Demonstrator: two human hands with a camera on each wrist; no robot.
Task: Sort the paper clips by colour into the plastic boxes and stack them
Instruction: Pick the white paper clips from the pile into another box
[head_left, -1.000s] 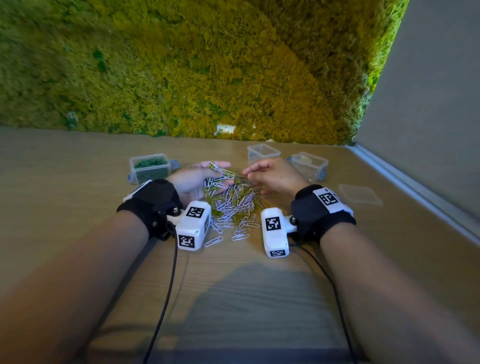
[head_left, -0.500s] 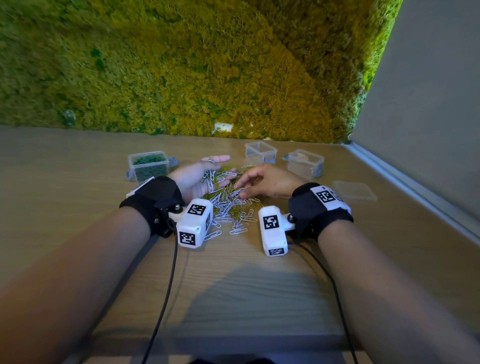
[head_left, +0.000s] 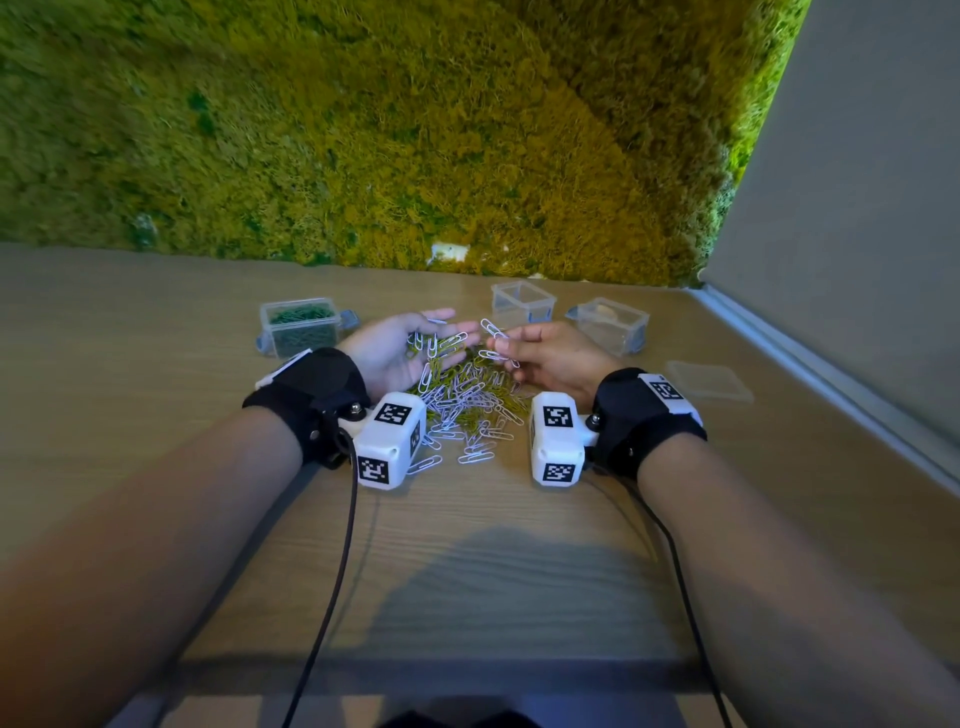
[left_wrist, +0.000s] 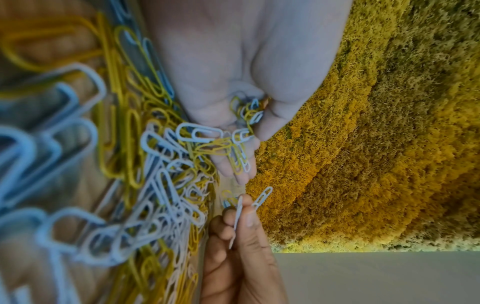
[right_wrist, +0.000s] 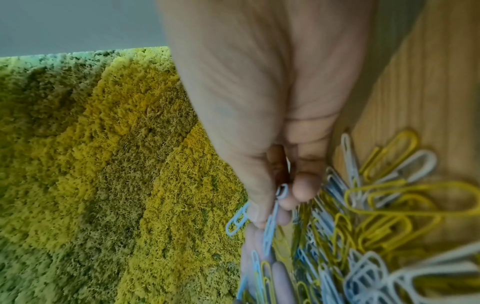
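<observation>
Head view: 3 boxes (head_left: 522, 304), 1 lid (head_left: 709, 380), right hand (head_left: 553, 358) pinching 2 white clips (head_left: 493, 332).

The scene is viewed from the head, forward and down, over both forearms. Each wrist view is taken close along its palm, rolled sideways. The paper clip heap (head_left: 470, 402) at twelve o'clock is shared by all three.
</observation>
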